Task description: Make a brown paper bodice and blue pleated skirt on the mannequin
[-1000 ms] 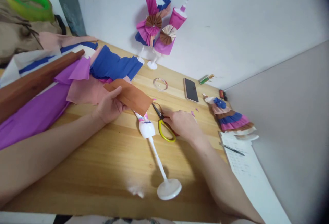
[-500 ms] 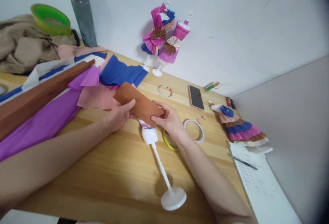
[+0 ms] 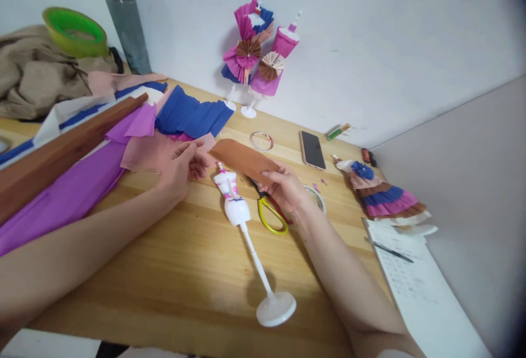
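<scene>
My right hand grips the right end of a brown piece of crepe paper between thumb and fingers. The paper's left end sticks out free above a small white mannequin, which lies on the table with its round base towards me. My left hand is apart from the brown paper, loosely curled with nothing visible in it, over the edge of a light pink paper sheet. Under my right hand lie scissors with a yellow handle loop; their blades are mostly hidden.
Coloured paper rolls and a blue crepe piece lie left. Two dressed mannequins stand by the wall. A phone, a tape roll, a ruffled doll dress and a written sheet are right. A bottle stands at back left.
My left hand has let go of the brown paper and moved left. My right hand has carried the paper slightly right, uncovering the mannequin's torso and more of the scissors.
</scene>
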A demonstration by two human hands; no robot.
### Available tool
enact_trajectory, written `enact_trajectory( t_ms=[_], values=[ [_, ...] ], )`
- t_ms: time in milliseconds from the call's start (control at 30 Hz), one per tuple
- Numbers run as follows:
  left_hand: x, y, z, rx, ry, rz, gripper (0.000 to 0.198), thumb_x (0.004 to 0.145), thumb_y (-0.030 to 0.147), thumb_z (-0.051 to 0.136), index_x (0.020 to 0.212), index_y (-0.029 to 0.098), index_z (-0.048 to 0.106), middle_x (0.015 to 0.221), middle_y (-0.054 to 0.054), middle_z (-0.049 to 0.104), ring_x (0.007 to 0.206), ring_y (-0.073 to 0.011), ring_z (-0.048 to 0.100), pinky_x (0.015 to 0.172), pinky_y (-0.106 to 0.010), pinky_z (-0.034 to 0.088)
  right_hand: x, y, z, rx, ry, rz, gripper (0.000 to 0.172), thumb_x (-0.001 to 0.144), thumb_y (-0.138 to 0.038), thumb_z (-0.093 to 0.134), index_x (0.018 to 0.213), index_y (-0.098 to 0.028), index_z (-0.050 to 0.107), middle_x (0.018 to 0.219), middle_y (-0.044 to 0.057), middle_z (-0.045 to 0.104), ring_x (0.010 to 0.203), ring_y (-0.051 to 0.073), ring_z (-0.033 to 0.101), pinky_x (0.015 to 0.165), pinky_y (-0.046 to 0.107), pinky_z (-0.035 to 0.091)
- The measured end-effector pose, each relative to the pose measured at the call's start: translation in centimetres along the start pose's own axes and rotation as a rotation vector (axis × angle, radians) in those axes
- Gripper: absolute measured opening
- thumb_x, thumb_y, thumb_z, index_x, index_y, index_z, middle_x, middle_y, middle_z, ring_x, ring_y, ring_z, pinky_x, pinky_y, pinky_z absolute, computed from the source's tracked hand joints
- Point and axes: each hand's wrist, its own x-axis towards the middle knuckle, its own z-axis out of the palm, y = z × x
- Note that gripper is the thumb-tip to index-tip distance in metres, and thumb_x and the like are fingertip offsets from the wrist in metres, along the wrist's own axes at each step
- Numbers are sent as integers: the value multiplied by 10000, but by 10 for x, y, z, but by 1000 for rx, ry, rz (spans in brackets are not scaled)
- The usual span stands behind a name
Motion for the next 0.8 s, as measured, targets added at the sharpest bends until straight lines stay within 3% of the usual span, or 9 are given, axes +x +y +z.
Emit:
enact_trajectory(
  t_ms=[67, 133, 300, 433, 533, 600, 700, 733, 800],
  values=[
    [-6, -1, 2, 87, 23, 33, 135, 860, 250, 562, 945, 151, 600, 542, 30, 610, 373, -90, 484, 379, -190, 342, 0, 3, 1, 13, -32, 25, 282, 537, -161, 787, 797, -163, 677, 607, -24, 659, 459, 84, 537, 430, 191, 446],
    [-15, -5, 4, 203, -28, 133, 78, 846, 199, 567, 898, 165, 615, 545, 37, 591, 406, -89, 470, 413, -201, 347, 0, 5, 1, 16, -39, 31, 318, 542, -165, 784, 843, -163, 682, 631, -17, 674, 466, 88, 551, 428, 193, 455],
    [-32, -13, 5, 936, -494, 814, 206, 865, 133, 509, 896, 177, 707, 911, -69, 708, 841, -187, 620, 757, -308, 502, 0, 7, -2, -18, -20, 17, 485, 549, -143, 776, 1017, -188, 656, 740, -31, 694, 472, 79, 573, 426, 190, 452],
    [-35, -17, 3, 1378, -713, 1176, 302, 945, 96, 412, 1085, 132, 678, 1102, -116, 695, 936, -224, 603, 808, -349, 518, -4, 6, -3, -221, 26, -77, 648, 610, -166, 761, 1224, -250, 575, 836, -39, 678, 577, 120, 656, 495, 221, 501],
    [-36, -17, 3, 1482, -712, 1250, 323, 950, 77, 419, 1197, 115, 624, 1193, -109, 683, 980, -220, 607, 823, -325, 523, -7, 7, -4, -343, -6, -157, 705, 641, -158, 720, 1313, -273, 541, 1094, 26, 691, 753, 162, 707, 629, 272, 561],
    [-37, -18, 4, 1514, -690, 1262, 330, 955, 76, 418, 1218, 120, 613, 1215, -99, 687, 971, -205, 614, 811, -305, 526, -7, 10, -6, -484, -36, -252, 710, 626, -102, 666, 1308, -273, 570, 1326, 67, 620, 1019, 224, 694, 801, 330, 581],
    [-38, -21, 9, 1568, -691, 1279, 333, 967, 92, 411, 1232, 117, 611, 1232, -100, 691, 917, -193, 627, 783, -300, 535, -4, 15, -8, -761, -90, -428, 705, 599, -30, 579, 1265, -252, 632, 1557, 82, 412, 1417, 294, 439, 1047, 431, 487],
    [-38, -22, 10, 1588, -695, 1275, 336, 969, 96, 410, 1237, 115, 611, 1239, -102, 690, 905, -192, 631, 777, -300, 537, -3, 17, -9, -840, -106, -468, 697, 602, -19, 562, 1257, -241, 644, 1587, 89, 363, 1471, 297, 362, 1090, 453, 450],
    [-37, -25, 13, 1623, -708, 1249, 347, 970, 99, 406, 1251, 114, 608, 1257, -109, 683, 907, -191, 642, 776, -298, 540, 0, 19, -10, -949, -118, -529, 659, 630, -12, 546, 1244, -223, 659, 1594, 107, 348, 1492, 284, 331, 1134, 470, 401]
  ],
)
